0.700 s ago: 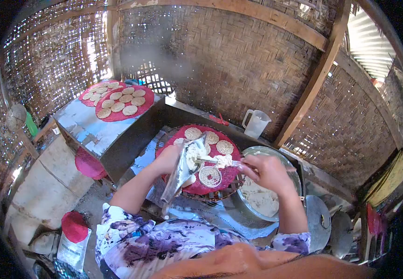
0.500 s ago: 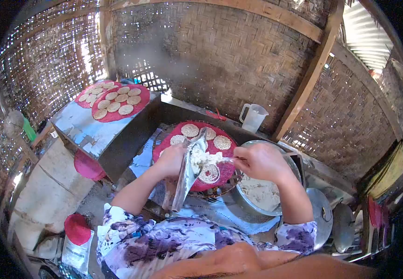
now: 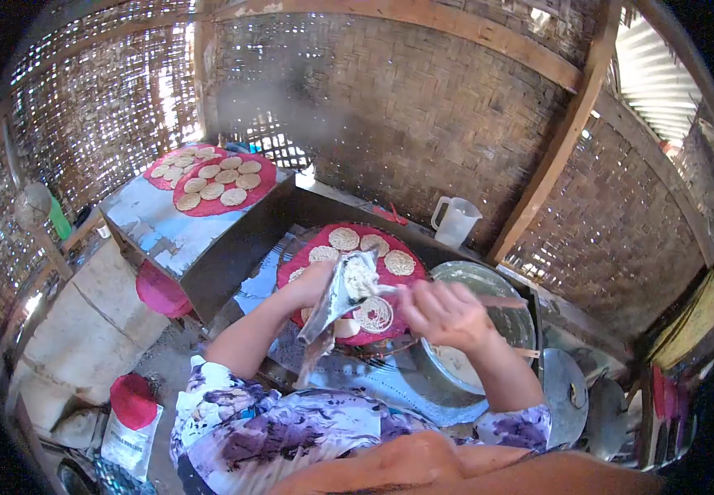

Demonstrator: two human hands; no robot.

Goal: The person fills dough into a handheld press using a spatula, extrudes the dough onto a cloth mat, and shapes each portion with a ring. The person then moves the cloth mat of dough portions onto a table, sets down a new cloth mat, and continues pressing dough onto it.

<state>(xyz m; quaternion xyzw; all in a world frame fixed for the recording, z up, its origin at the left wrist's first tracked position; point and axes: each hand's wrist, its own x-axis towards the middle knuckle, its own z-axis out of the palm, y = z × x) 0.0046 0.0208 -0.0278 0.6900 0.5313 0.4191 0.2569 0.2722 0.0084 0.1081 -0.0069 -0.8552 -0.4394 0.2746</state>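
My left hand (image 3: 314, 282) is closed around a plastic piping bag (image 3: 334, 305), holding it tilted with its wide mouth up. White batter (image 3: 360, 279) fills that mouth. My right hand (image 3: 448, 315), a little blurred, grips a spoon (image 3: 387, 289) whose far end reaches into the batter. Beneath the bag lies a round pink cloth (image 3: 406, 307) bearing several lacy batter discs (image 3: 399, 262). One ring-shaped disc (image 3: 373, 314) sits just under the spoon. Right of the cloth, a large metal pot (image 3: 515, 289) is partly hidden by my right hand and forearm.
A clear plastic jug (image 3: 457, 223) stands on the ledge behind the pot. At left, a raised blue-white table (image 3: 143, 216) carries pink cloths with more discs. A metal lid (image 3: 566, 388) leans at right. Woven walls (image 3: 423, 107) enclose the space.
The clump of batter that hung between the bag and my right hand is now in the bag's mouth. My right hand has moved slightly left and down, and its fingers have turned.
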